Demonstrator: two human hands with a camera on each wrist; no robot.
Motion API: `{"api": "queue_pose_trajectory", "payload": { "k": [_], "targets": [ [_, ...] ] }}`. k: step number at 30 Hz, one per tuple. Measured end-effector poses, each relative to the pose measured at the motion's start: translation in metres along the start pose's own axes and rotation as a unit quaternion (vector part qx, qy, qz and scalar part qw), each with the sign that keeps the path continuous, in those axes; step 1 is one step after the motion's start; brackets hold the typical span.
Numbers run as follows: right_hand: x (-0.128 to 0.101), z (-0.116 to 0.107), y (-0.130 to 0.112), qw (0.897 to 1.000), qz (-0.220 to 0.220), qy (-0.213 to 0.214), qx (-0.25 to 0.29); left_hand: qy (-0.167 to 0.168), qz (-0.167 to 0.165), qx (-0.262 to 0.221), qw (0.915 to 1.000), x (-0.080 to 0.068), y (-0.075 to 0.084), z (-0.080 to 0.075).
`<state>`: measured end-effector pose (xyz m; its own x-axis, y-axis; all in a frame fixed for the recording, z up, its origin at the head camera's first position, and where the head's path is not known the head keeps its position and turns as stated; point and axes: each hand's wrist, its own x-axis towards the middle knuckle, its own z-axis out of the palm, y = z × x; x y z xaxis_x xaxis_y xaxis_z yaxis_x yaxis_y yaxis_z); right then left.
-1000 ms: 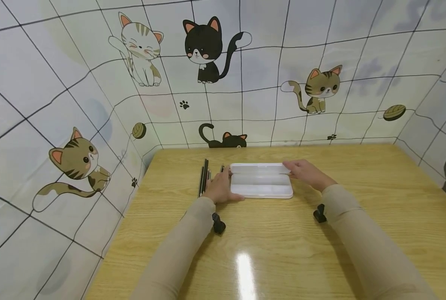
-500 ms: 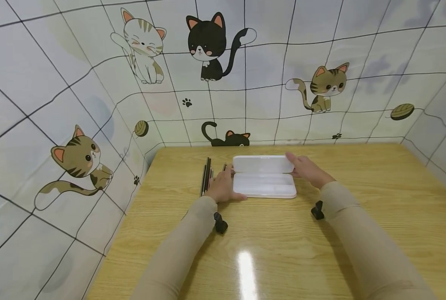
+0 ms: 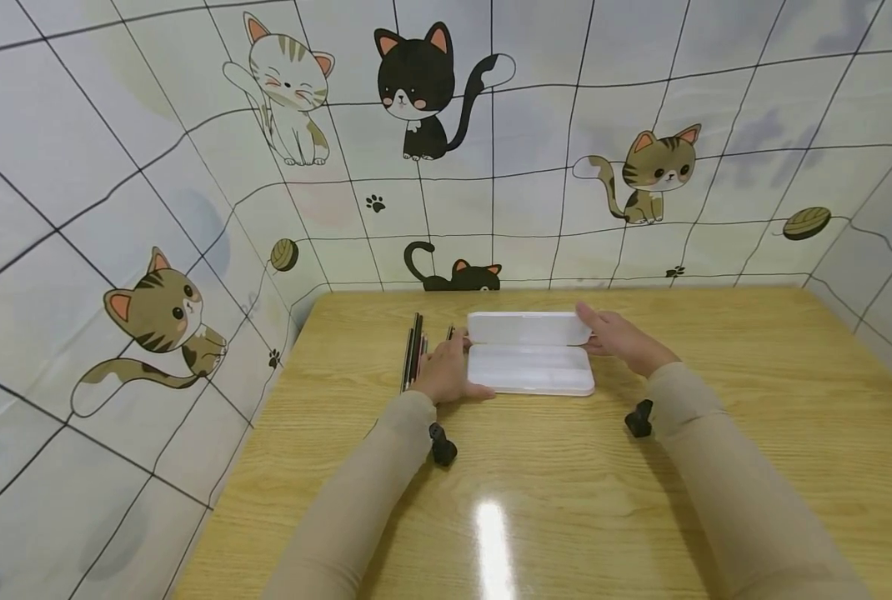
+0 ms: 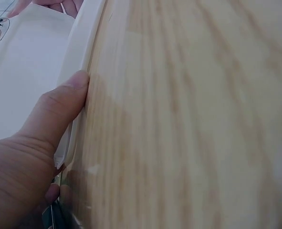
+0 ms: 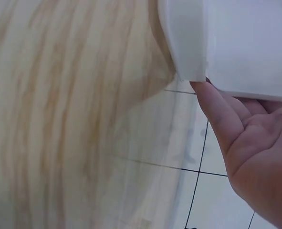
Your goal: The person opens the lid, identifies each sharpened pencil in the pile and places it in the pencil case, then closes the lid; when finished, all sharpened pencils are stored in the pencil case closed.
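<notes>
Currently, left hand [image 3: 443, 372] grips white case [image 3: 530, 382]; right hand [image 3: 620, 340] holds raised lid [image 3: 524, 328].

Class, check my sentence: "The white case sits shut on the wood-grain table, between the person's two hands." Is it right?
Not quite: the white case is open, its lid tilted back, as the head view shows. It does sit on the wood-grain table, between the left hand and right hand.

White case [image 3: 531, 371] — lid [image 3: 528, 328] raised
</notes>
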<state>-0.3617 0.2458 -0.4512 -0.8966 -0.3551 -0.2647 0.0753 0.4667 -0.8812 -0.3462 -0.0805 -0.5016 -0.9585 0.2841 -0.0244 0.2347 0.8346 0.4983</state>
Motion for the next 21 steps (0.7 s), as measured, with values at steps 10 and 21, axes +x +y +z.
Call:
{"api": "queue_pose_trajectory", "payload": {
  "k": [10,21],
  "targets": [
    [-0.01,-0.011,0.0078,0.999,-0.023,0.023,0.033,0.003,0.006,-0.001,1.0,0.0025,-0.0019,0.002],
    [-0.0073,-0.0084,0.0011,0.998,-0.019,0.038,0.048,0.01,0.0,-0.002,1.0,0.0046,-0.0042,0.0046]
  ]
}}
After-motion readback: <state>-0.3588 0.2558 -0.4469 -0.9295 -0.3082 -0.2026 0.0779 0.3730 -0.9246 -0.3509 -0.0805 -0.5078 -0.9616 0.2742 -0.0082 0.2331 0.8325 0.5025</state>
